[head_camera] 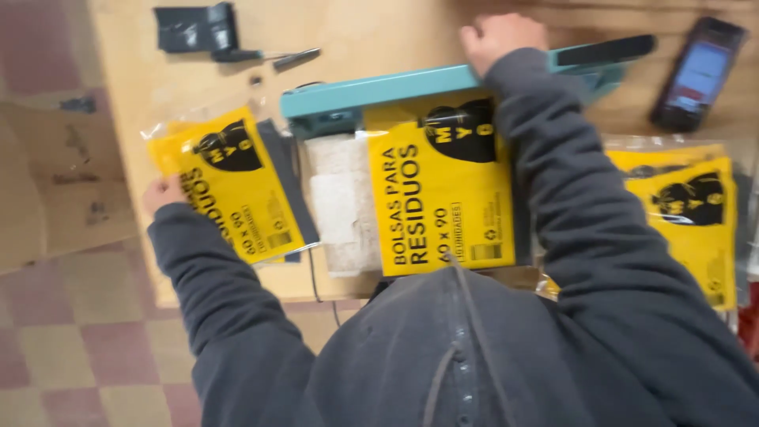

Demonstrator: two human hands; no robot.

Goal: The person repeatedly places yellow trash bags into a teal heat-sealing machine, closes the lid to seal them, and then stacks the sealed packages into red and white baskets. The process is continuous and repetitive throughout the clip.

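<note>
Item 1: yellow bag packet under the sealer [439, 190]. Flat rectangular pack in clear film, with a yellow label carrying bold black lettering along its long side and a black figure emblem near the top. It lies at the middle of the wooden table [371, 35], its upper edge tucked beneath the teal heat-sealer arm [379, 87].

Item 2: yellow bag packet at the left [229, 186]. Same yellow label and black emblem, clear film showing past its top edge, dark contents visible along its right side. It lies tilted on the left part of the table, near the edge.

Item 3: left hand [162, 194]. Rests on the lower left edge of the left packet, fingers curled onto it; whether it is pinching the packet cannot be told because of blur. Dark grey sleeve.

Item 4: right hand [500, 38]. Closed in a fist on the sealer arm, near its black handle [605, 50].

Item 5: white padded strip [340, 202], lying between the two packets below the sealer's jaw.

Item 6: further yellow packets [684, 213], at the right side of the table, partly hidden by the right sleeve.

Item 7: phone [696, 75], dark with a lit screen, upper right.

Item 8: small black box [194, 28] and a dark hand tool [265, 55], upper left.
</note>
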